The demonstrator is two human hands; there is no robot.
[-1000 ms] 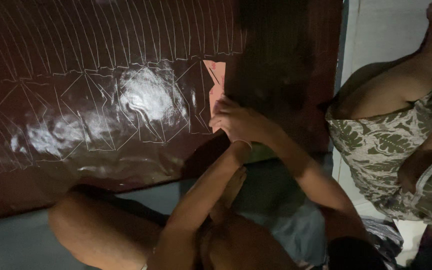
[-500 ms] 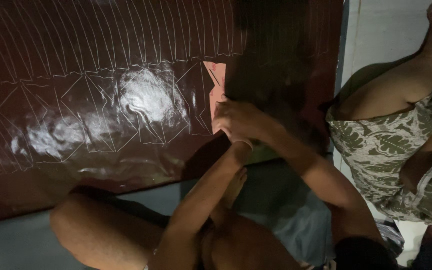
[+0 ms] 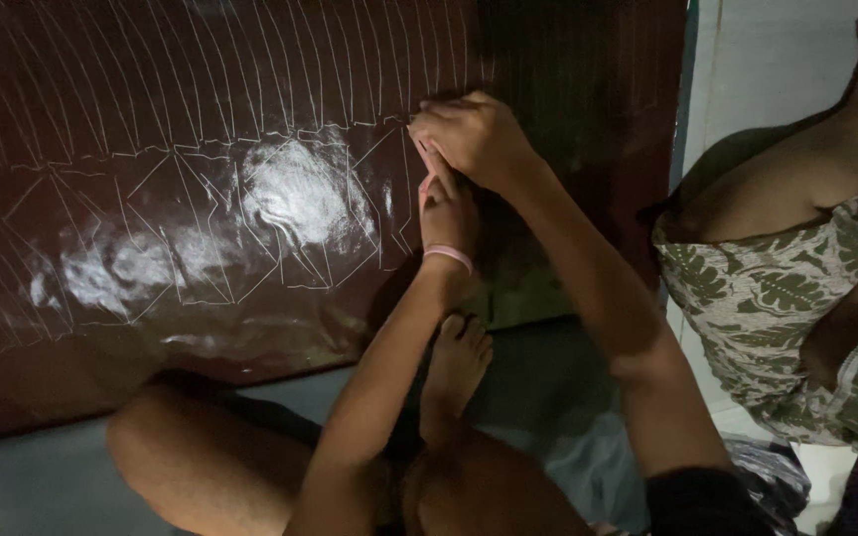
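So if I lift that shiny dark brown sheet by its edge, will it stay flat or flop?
The dark brown sheet would probably flop: its glossy surface ripples. The gloss suggests it is slippery. Both hands press on it.

We see a dim room, lit from above by one source that glares white off a glossy dark surface. The floor (image 3: 42, 486) below is smooth and grey-blue. At right runs a paler floor strip (image 3: 767, 69), edged by a thin teal line.

The dark brown sheet (image 3: 201, 228) looks glossy, perhaps plastic or coated cloth; the patterned garment (image 3: 747, 298) is matt cloth.
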